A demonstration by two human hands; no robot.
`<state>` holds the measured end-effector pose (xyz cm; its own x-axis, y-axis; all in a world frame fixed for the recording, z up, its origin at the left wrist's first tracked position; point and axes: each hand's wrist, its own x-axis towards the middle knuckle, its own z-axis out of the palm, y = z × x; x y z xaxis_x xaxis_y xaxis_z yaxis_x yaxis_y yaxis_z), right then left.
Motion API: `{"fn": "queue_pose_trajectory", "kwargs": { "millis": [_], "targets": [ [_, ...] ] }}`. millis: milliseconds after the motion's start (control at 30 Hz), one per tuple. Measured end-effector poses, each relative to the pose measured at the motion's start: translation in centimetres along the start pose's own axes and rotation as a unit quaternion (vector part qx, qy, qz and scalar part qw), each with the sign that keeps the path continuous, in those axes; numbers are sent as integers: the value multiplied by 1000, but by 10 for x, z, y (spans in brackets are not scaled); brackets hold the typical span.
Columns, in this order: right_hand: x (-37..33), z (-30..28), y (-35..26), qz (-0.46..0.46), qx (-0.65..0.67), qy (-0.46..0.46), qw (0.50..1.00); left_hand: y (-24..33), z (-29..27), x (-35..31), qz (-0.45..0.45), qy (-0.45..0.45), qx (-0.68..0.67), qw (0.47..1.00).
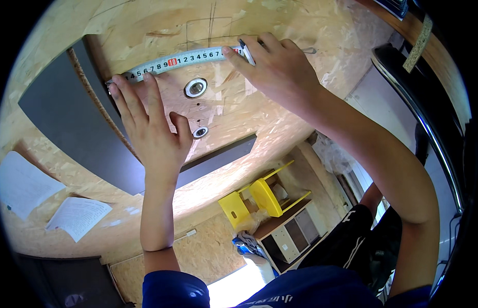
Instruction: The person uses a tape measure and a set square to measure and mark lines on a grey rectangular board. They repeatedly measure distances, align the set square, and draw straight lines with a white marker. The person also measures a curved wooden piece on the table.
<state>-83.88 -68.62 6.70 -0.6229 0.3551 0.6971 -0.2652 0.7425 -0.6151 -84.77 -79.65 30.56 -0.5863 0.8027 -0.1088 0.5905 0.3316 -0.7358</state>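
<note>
A white tape measure blade [193, 57] with black and red figures runs in a shallow curve across a wooden board. My left hand [154, 136] has its fingers stretched out, their tips pressing near the blade's left end beside a dark grey panel [59, 113]. Thumb and fingers of my right hand [287, 74] are closed at the blade's other end. A pen [246, 53], white with a dark part, shows between those fingers. Whether a tape case sits behind that hand is hidden. Below the blade are two ringed round holes, a larger one [196, 88] and a smaller one [200, 133].
The wooden board [269, 23] carries pencil lines near the top. A grey strip [218, 158] stands out below the holes. Two paper sheets [28, 185] hang at the left. A yellow chair [267, 197] and a small cabinet [290, 236] stand below. A black chrome-edged object [429, 118] lies right.
</note>
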Motion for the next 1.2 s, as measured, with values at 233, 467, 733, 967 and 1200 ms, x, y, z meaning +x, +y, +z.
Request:
{"fn": "queue_pose_trajectory", "kwargs": {
  "millis": [233,467,733,967,1200],
  "targets": [
    [3,-14,4,-6,-9,-25,1000,8,-10,6,-8,-5,-18,1000],
    [-1,-23,-5,-29,54,-73,995,1,-9,-9,-21,35,-87,995],
    [-37,-162,-43,-5,34,-211,977,18,-5,-52,61,168,-241,954],
    [-159,-361,-115,99,-55,-367,923,175,-75,-121,-88,259,-696,664],
    [-246,-488,-218,227,-132,-314,913,313,-161,-175,-63,-16,-978,200]
  ]
}}
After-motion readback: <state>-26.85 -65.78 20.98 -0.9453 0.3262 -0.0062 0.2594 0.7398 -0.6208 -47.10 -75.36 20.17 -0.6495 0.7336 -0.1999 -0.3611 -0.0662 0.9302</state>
